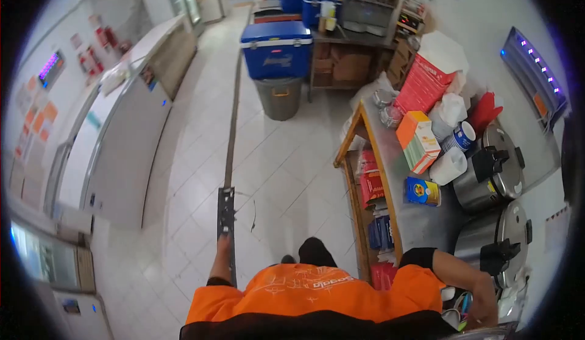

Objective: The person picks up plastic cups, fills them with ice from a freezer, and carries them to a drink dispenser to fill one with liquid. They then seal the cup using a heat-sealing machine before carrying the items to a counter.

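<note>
My left hand [224, 242] hangs low at my side, over the dark floor drain grate [226, 209]. It is small and foreshortened, so its fingers do not show clearly. On the right, my right hand [484, 309] reaches down among small colourful items [464, 303] at the near end of the metal table [420, 224]. Its fingers are hidden, and whether they hold anything cannot be made out. Just beyond that hand stands a steel pot with a black latch [496, 242], and a second similar pot [487, 172] is behind it.
A yellow-and-blue tin [422, 192], an orange-and-white box [418, 142] and stacked paper cups [458, 137] stand on the table. Ahead, a blue cooler [276, 50] rests on a grey bin [278, 99]. White chest freezers [125, 151] line the left side of the tiled floor [283, 169].
</note>
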{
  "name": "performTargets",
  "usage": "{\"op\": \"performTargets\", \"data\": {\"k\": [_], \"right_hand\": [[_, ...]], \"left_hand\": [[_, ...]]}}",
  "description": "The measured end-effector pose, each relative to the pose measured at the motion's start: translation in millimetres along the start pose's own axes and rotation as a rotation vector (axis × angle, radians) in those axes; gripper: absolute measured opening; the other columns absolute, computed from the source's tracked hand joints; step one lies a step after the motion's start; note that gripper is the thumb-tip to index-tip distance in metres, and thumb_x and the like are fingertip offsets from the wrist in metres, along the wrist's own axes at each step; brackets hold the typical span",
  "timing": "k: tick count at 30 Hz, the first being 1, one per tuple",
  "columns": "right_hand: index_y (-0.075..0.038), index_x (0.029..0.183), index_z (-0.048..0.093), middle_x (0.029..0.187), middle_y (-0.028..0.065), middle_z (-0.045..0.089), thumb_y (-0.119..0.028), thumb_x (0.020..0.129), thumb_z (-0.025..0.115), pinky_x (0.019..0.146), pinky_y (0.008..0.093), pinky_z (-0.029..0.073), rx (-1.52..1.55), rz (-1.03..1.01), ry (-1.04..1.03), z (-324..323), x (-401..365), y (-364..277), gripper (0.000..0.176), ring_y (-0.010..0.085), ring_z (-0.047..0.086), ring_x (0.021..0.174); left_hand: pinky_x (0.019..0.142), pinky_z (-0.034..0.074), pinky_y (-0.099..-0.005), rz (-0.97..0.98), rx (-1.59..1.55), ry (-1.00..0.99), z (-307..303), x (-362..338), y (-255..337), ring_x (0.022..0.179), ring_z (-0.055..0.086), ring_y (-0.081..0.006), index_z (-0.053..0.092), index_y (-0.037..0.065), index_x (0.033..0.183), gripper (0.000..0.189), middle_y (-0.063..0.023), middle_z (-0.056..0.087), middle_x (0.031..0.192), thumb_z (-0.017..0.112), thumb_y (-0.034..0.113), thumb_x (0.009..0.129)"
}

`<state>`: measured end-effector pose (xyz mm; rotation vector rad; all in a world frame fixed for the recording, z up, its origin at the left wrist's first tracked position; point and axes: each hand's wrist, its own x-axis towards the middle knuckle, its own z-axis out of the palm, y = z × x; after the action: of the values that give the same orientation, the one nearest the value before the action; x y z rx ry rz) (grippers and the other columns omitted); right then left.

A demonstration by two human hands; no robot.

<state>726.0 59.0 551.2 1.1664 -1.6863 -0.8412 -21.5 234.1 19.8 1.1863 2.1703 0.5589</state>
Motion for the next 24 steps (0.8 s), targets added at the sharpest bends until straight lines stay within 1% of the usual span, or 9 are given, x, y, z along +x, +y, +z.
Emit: {"op": "performTargets", "data": {"k": [2, 3, 7, 10, 13, 15, 16, 19, 24], "right_hand": [[0.002, 0.085, 0.059, 0.080, 0.0118, 0.059, -0.001, 0.080, 0.049, 0.082, 0.0340, 0.044, 0.206, 0.081, -0.037, 4, -26, 30, 0.012, 0.0244, 0.056, 0.083], [0.002, 0.089, 0.058, 0.084, 0.0129, 0.058, -0.001, 0.081, 0.047, 0.084, 0.0358, 0.044, 0.407, 0.124, -0.035, 12, -52, 47, 0.014, 0.0253, 0.056, 0.085], [0.003, 0.103, 0.053, 0.103, 0.0173, 0.054, -0.001, 0.084, 0.038, 0.090, 0.0431, 0.041, 1.260, 0.320, 0.022, 36, -209, 167, 0.025, 0.0293, 0.053, 0.094], [0.001, 0.110, 0.050, 0.113, 0.0189, 0.050, -0.010, 0.087, 0.036, 0.094, 0.0490, 0.036, 1.081, 0.671, 0.356, 30, -396, 277, 0.029, 0.0353, 0.049, 0.102], [-0.001, 0.110, 0.051, 0.113, 0.0158, 0.052, -0.019, 0.085, 0.042, 0.094, 0.0467, 0.033, 0.926, 1.154, 0.838, -45, -649, 393, 0.032, 0.0339, 0.049, 0.102], [-0.012, 0.105, 0.052, 0.086, 0.0045, 0.054, -0.018, 0.084, 0.048, 0.064, 0.0305, 0.045, -0.615, 1.708, 0.097, 9, -785, 462, 0.023, 0.0145, 0.054, 0.075], [-0.005, 0.094, 0.055, 0.071, 0.0023, 0.058, -0.013, 0.082, 0.053, 0.059, 0.0248, 0.044, -0.212, 1.938, 0.692, 26, -838, 476, 0.014, 0.0118, 0.056, 0.067], [-0.007, 0.091, 0.057, 0.075, 0.0015, 0.057, -0.022, 0.083, 0.057, 0.048, 0.0246, 0.042, -0.439, 2.273, 0.210, 68, -962, 483, 0.017, 0.0096, 0.054, 0.058], [-0.007, 0.092, 0.056, 0.083, 0.0041, 0.056, -0.021, 0.083, 0.057, 0.053, 0.0272, 0.045, -0.456, 2.398, -0.148, 85, -1095, 487, 0.017, 0.0122, 0.055, 0.062]], "left_hand": [[0.081, 0.042, -0.0398, 0.619, 0.156, 0.146, 25, 113, 126, 0.095, 0.054, -0.0375, 0.056, -0.005, 0.099, 0.045, -0.0246, 0.059, 0.092, 0.049, 0.036, 0.082], [0.081, 0.043, -0.0387, 0.285, -0.075, -0.084, 6, 142, 247, 0.096, 0.055, -0.0358, 0.055, -0.005, 0.101, 0.044, -0.0241, 0.059, 0.094, 0.049, 0.035, 0.083], [0.074, 0.045, -0.0255, 0.773, -0.587, -0.192, -13, 159, 574, 0.089, 0.058, -0.0157, 0.054, 0.003, 0.105, 0.020, -0.0100, 0.061, 0.093, 0.051, 0.010, 0.086], [0.067, 0.046, -0.0250, 1.159, -0.634, -0.306, -23, 86, 732, 0.075, 0.057, -0.0113, 0.060, 0.006, 0.092, 0.017, -0.0036, 0.061, 0.084, 0.059, 0.001, 0.075], [0.065, 0.042, -0.0308, 1.648, -0.641, -0.726, -44, 40, 819, 0.070, 0.055, -0.0187, 0.062, 0.010, 0.081, 0.014, -0.0008, 0.059, 0.076, 0.067, 0.015, 0.070], [0.067, 0.039, -0.0330, 1.848, -0.650, -0.729, -65, 30, 854, 0.074, 0.052, -0.0210, 0.057, 0.009, 0.080, 0.017, -0.0049, 0.052, 0.074, 0.065, 0.021, 0.071], [0.067, 0.039, -0.0330, 1.845, -0.675, -0.708, -66, 41, 867, 0.074, 0.052, -0.0210, 0.057, 0.009, 0.080, 0.017, -0.0049, 0.052, 0.074, 0.065, 0.021, 0.071], [0.068, 0.036, -0.0321, 1.882, -0.618, -0.465, -59, 102, 911, 0.072, 0.050, -0.0217, 0.053, 0.009, 0.079, 0.020, -0.0031, 0.048, 0.072, 0.066, 0.022, 0.070], [0.064, 0.033, -0.0317, 1.716, -0.592, -0.902, -33, 224, 972, 0.071, 0.049, -0.0211, 0.049, 0.009, 0.074, 0.018, -0.0016, 0.046, 0.070, 0.064, 0.017, 0.067]]}}
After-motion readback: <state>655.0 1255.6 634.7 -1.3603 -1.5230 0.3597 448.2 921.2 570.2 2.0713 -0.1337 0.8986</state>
